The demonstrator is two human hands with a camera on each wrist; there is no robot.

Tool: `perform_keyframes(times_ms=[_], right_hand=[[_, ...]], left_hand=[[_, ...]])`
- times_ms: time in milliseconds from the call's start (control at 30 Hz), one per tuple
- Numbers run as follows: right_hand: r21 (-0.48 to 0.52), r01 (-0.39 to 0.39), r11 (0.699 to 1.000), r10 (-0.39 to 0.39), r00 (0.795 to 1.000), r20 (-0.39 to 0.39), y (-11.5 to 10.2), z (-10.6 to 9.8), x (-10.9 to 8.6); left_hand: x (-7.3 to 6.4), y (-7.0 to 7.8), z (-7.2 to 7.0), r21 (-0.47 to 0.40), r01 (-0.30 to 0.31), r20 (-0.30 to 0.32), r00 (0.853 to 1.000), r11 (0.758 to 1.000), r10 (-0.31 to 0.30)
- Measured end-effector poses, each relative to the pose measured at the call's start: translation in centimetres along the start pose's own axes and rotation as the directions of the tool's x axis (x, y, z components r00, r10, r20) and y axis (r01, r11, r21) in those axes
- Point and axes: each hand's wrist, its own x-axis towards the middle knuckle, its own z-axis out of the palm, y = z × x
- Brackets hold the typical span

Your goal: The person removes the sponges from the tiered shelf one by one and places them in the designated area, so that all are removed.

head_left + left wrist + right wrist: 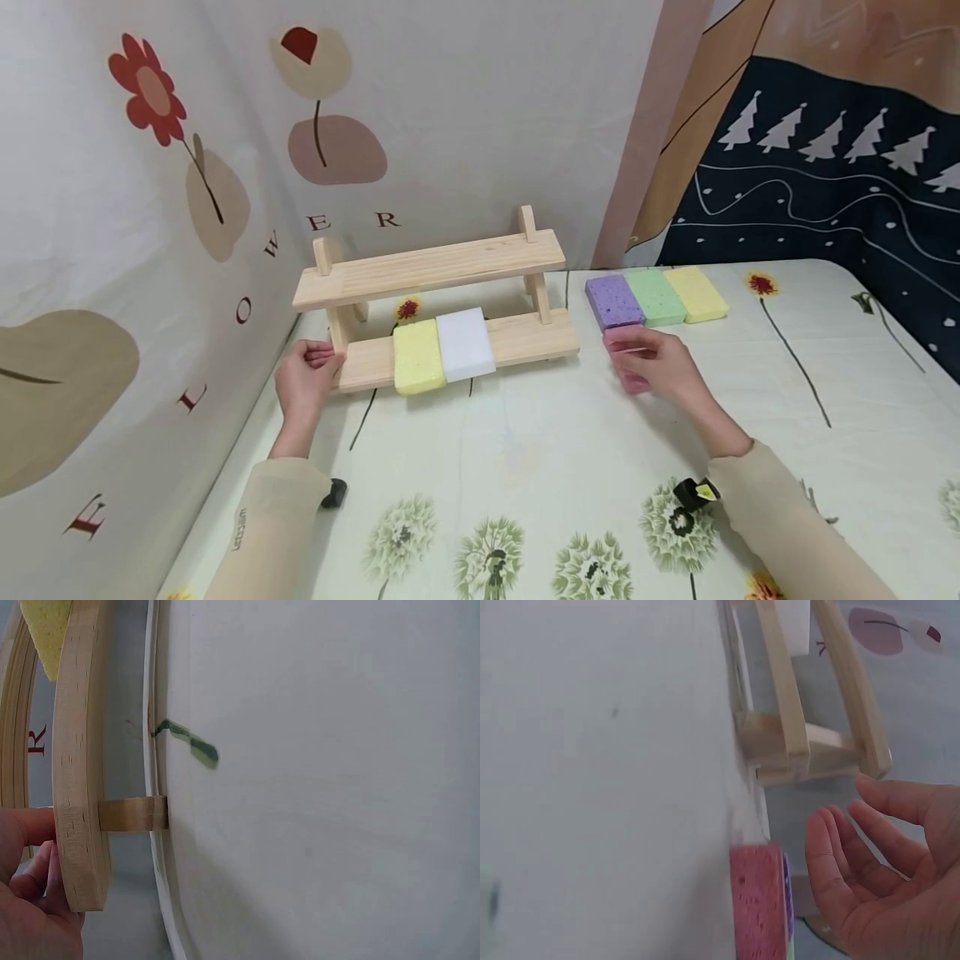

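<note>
1. The pink sponge (628, 372) lay flat on the flowered tablecloth (540, 467), just in front of the purple sponge (612, 302) and to the right of the wooden two-tier rack (435, 300).
2. The right hand (656, 360) hovered over the pink sponge with fingers loosely spread and relaxed; the right wrist view showed a gap between palm and sponge, so it gripped nothing.
3. The left hand (306, 377) held the left end of the rack's lower shelf, fingers curled round the board's edge.
4. On that lower shelf sat a yellow sponge (417, 357) and a white sponge (465, 343), touching side by side, both overhanging the front edge.
5. Behind the purple sponge's row, a green sponge (656, 297) and a pale yellow sponge (696, 293) lay touching.
6. Risk, as a judgement: the overhanging sponges could slip off if the left hand tilted or jolted the rack, and a careless grab might drag the purple sponge along with the pink one.
</note>
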Motion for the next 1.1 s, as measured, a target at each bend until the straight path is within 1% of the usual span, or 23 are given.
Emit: perform_keyframes(times_ms=[67, 100, 300, 400, 633, 700, 867, 967, 1100], right_hand=[[0.039, 0.0, 0.999, -0.001, 1.0, 0.018, -0.5, 0.6, 0.2], [0.044, 0.008, 0.999, -0.009, 1.0, 0.021, -0.8, 0.9, 0.3], [0.074, 0.086, 0.993, -0.089, 0.995, 0.033, -2.3, 2.9, 1.1], [0.112, 0.098, 0.989, -0.104, 0.993, 0.048, -3.1, 3.8, 1.3], [0.157, 0.129, 0.979, -0.141, 0.988, 0.069, -4.6, 6.1, 1.7], [0.169, 0.127, 0.977, -0.142, 0.987, 0.08, -5.0, 6.7, 1.7], [0.227, 0.139, 0.964, -0.166, 0.981, 0.102, -5.5, 8.5, 1.8], [0.273, 0.15, 0.95, -0.187, 0.976, 0.116, -5.7, 9.5, 1.8], [0.296, 0.153, 0.943, -0.201, 0.97, 0.139, -6.0, 10.6, 1.9]], left_hand=[[0.0, 0.0, 0.0, -0.002, 0.003, 0.002, 1.0, 1.0, -0.003], [0.0, 0.0, 0.0, -0.004, 0.004, 0.003, 1.0, 1.0, -0.004], [0.0, -0.1, 0.0, -0.008, 0.004, 0.006, 1.0, 1.0, -0.004], [0.0, -0.2, 0.0, -0.006, 0.004, 0.006, 1.0, 1.0, -0.004], [0.0, -0.1, 0.1, -0.003, -0.004, 0.001, 1.0, 1.0, 0.004], [0.0, -0.1, 0.1, -0.003, -0.002, 0.0, 1.0, 1.0, 0.002], [0.0, 0.0, 0.1, -0.002, -0.002, -0.002, 1.0, 1.0, 0.002], [0.0, -0.1, 0.1, -0.001, -0.007, -0.001, 1.0, 1.0, 0.007], [0.0, -0.1, 0.0, -0.001, -0.005, -0.003, 1.0, 1.0, 0.005]])
